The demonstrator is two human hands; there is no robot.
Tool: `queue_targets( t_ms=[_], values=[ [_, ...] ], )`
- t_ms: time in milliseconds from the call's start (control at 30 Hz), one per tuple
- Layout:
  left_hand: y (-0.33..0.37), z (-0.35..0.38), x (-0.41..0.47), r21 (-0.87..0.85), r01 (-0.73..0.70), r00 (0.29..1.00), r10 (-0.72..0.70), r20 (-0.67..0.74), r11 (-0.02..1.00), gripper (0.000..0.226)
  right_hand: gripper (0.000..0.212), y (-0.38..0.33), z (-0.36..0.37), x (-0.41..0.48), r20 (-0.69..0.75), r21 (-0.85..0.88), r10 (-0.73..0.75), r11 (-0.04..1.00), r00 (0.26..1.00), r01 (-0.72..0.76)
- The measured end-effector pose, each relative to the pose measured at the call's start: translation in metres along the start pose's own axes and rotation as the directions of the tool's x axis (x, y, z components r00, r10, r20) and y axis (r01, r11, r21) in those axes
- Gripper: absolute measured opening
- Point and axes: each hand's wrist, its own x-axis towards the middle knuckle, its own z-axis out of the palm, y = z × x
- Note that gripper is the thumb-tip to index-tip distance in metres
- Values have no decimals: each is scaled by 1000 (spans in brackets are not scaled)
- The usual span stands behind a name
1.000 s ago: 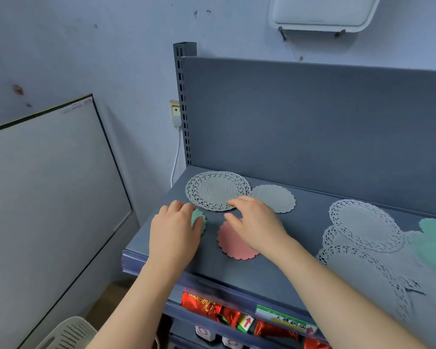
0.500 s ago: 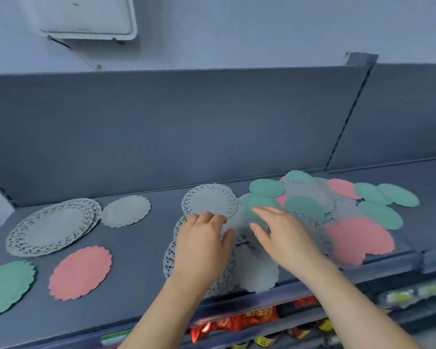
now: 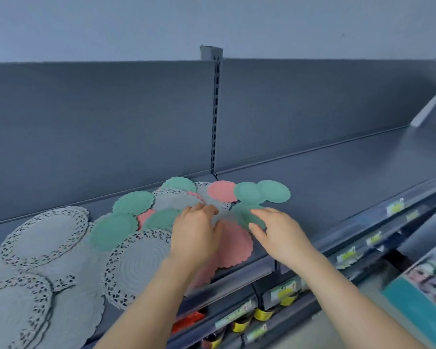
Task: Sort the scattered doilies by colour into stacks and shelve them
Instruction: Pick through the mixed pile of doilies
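A mixed heap of doilies lies on the grey shelf point(image 3: 337, 177). Green doilies point(image 3: 134, 202) and pink doilies point(image 3: 222, 190) overlap pale lace doilies point(image 3: 45, 233) that spread to the left. My left hand point(image 3: 195, 234) lies palm down on a large pink doily point(image 3: 234, 245) near the shelf's front edge, fingers loosely bent. My right hand point(image 3: 277, 234) reaches onto a green doily point(image 3: 246, 214), thumb and fingers apart at its edge; whether they pinch it is unclear.
The shelf's upright back panel point(image 3: 98, 122) and slotted post point(image 3: 215, 109) stand behind the heap. The shelf runs on bare to the right. Below the front rail sit packaged goods point(image 3: 262, 313) and price tags. A slanted panel point(image 3: 431, 107) rises at far right.
The view has swung right along the shelf, away from the sorted doilies on the left. Both hands have moved right over the mixed heap, onto a pink and a green doily.
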Motion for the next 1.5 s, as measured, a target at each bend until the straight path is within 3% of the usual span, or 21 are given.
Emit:
queue_targets(
  t_ms=[300, 433, 600, 767, 933, 1100, 1200, 1333, 1500],
  values=[
    [28, 55, 106, 68, 26, 963, -43, 267, 997, 38, 38, 77, -12, 55, 39, 57, 101, 993, 994, -103],
    [38, 68, 140, 152, 13, 890, -81, 450, 988, 64, 34, 93, -13, 84, 87, 70, 138, 987, 987, -144],
    [34, 76, 165, 119, 44, 847, -100, 522, 992, 85, 52, 109, -17, 117, 196, 99, 156, 979, 968, -177],
    [37, 78, 169, 18, 119, 841, -110, 530, 993, 77, 76, 121, -16, 142, 335, 144, 132, 971, 933, -189],
    [43, 73, 155, -23, 87, 891, -68, 448, 996, 56, 83, 121, -19, 160, 330, 204, 152, 952, 932, -228],
    [44, 62, 137, -200, 249, 937, -183, 299, 948, 37, 32, 110, -27, 167, 211, 272, 37, 958, 977, -95],
    [38, 46, 120, -279, 324, 946, -303, 118, 904, 32, 18, 92, -33, 167, 154, 324, -120, 944, 981, 64],
    [25, 13, 84, -319, 420, 873, -474, -113, 850, 35, 16, 53, -37, 159, 78, 396, -300, 884, 951, 247],
    [1, -26, 13, -423, 549, 680, -679, -277, 721, 31, 14, -4, -23, 137, 70, 519, -458, 776, 886, 360]
  ],
)
